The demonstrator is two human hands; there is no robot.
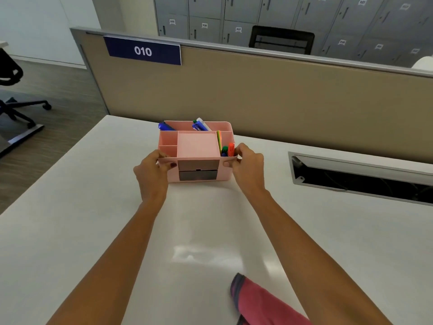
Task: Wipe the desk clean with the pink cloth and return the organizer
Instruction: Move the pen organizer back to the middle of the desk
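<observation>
Near bench (93, 207) back edge, your left hand (152, 174) and right hand (249, 168) fingers clamp organizer (196, 146) ends; pink cloth (262, 301) at near edge, bare surface between.

We're in an open-plan office: a white table (70, 231) sits against a beige partition screen (281, 99) that carries a dark blue station sign (143, 50) reading 010, and a cable slot (360, 174) is cut into the tabletop on the right. Behind the partition we see a wall of grey numbered lockers (293, 17) and the black back of a chair (281, 39). Off to the left, a wheeled office chair (14, 90) stands on the wood-look floor (58, 90), and a pink organizer (196, 148) of pens sits on the table.
</observation>
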